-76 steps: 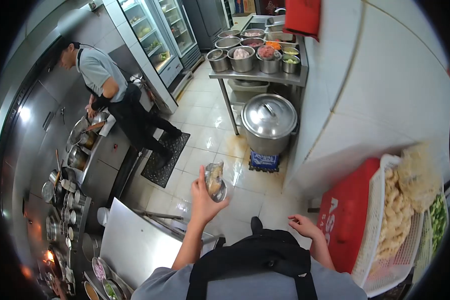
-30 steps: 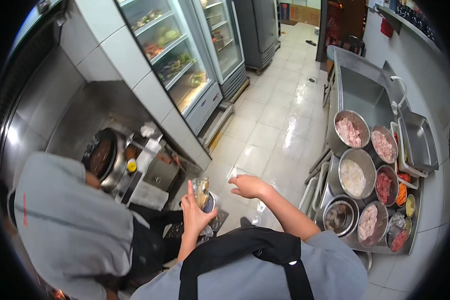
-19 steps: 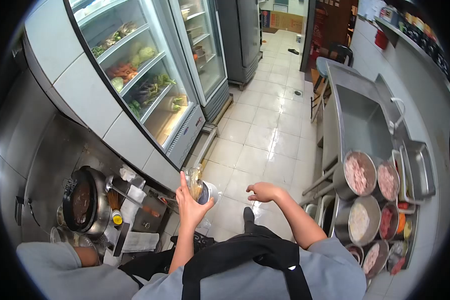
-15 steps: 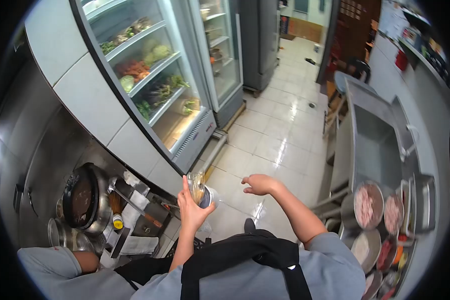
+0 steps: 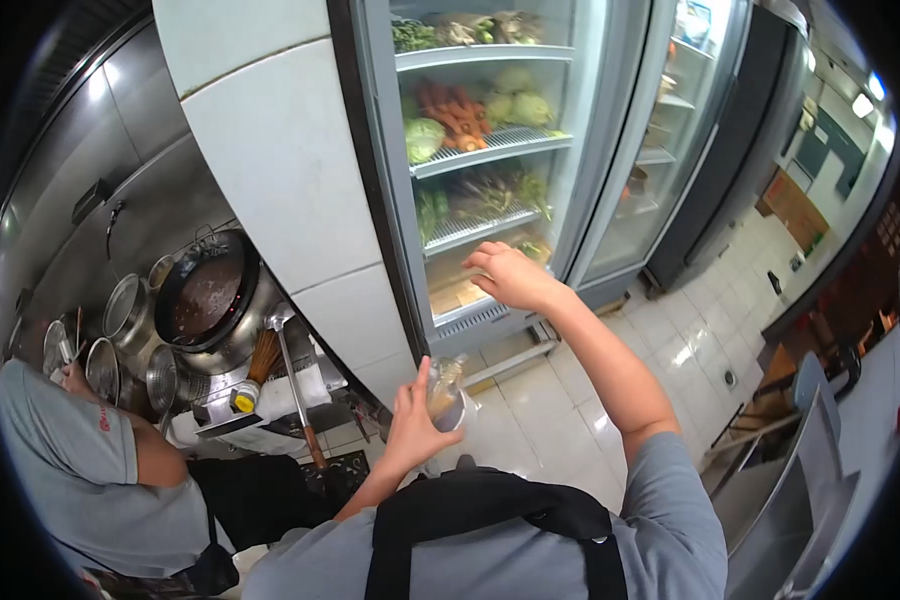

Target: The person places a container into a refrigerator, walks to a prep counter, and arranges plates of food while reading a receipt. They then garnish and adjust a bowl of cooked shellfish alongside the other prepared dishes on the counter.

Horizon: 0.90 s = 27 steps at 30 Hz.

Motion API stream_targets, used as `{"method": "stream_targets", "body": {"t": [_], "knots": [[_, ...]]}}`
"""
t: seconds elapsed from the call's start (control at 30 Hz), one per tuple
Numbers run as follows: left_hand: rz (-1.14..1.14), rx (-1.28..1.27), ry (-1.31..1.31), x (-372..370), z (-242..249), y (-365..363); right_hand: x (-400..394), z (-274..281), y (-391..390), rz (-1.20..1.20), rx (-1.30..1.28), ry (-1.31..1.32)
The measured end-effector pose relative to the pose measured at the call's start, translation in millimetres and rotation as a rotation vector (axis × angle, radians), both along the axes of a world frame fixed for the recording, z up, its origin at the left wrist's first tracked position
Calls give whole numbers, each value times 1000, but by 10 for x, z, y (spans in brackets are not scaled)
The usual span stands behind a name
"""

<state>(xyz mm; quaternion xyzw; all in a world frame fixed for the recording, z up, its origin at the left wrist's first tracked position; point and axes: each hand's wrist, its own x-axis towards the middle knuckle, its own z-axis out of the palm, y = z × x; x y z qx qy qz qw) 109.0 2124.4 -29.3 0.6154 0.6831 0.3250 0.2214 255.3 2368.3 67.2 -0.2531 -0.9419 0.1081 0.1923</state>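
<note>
My left hand (image 5: 417, 425) is wrapped round a small white tub (image 5: 453, 412), from which a clear plastic bag (image 5: 444, 385) with something yellowish-brown stands up. What is inside the bag is too blurred to name. My right hand (image 5: 510, 275) is raised in front of the glass-door fridge (image 5: 495, 145), level with its lowest shelf in this view, fingers loosely bent and apart with nothing in them. Carrots (image 5: 455, 112), a cabbage (image 5: 424, 139) and leafy greens (image 5: 428, 212) lie on the shelves behind the glass.
A co-worker in a grey shirt (image 5: 65, 440) stands at my left by the stove. A large wok (image 5: 207, 292) of dark liquid, several strainers, a bamboo brush (image 5: 263, 358) and a long-handled ladle (image 5: 295, 380) are there. The tiled floor (image 5: 660, 370) runs off right, past a metal sink (image 5: 780, 500).
My view has turned left towards the fridge and stove. My right hand has lifted from over the floor to in front of the fridge. My left hand keeps hold of the tub.
</note>
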Motion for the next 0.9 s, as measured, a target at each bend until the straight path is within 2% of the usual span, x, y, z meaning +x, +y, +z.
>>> {"method": "stream_targets", "body": {"t": [0.13, 0.2, 0.23, 0.27, 0.33, 0.37, 0.43, 0.47, 0.53, 0.57, 0.67, 0.73, 0.8, 0.9], "knots": [[-45, -17, -12, 65, 22, 496, -382, 136, 407, 132, 149, 55], [-32, -23, -13, 124, -52, 654, -575, 56, 593, 154, 345, 99], [-22, -27, -20, 135, 68, 725, -728, 133, 703, 187, 439, 157], [-14, -35, -33, 159, 85, 785, -887, 110, 813, 201, 440, 163], [23, -32, -18, 200, 174, 883, -1229, 232, 1027, 231, 708, 21], [66, -19, -26, 231, 161, 900, -1389, 236, 1112, 239, 708, 31], [149, 13, -5, 294, 117, 917, -1688, 256, 1252, 156, 1010, -137], [162, 9, 6, 339, 113, 911, -1788, 305, 1292, 162, 1008, -119], [296, 9, -29, 448, 150, 909, -1929, 428, 1326, 74, 1180, -483], [330, 10, -35, 508, 141, 892, -1998, 422, 1308, 74, 1170, -571], [420, 4, -11, 692, 179, 885, -2093, 429, 1366, 86, 1269, -590], [460, -2, -6, 818, 167, 874, -2310, 299, 1367, 7, 1330, -618], [501, -4, -3, 948, 96, 844, -2472, 179, 1343, -45, 1256, -829], [593, 32, -43, 1111, 107, 773, -2609, 92, 1375, -77, 1300, -812]]}}
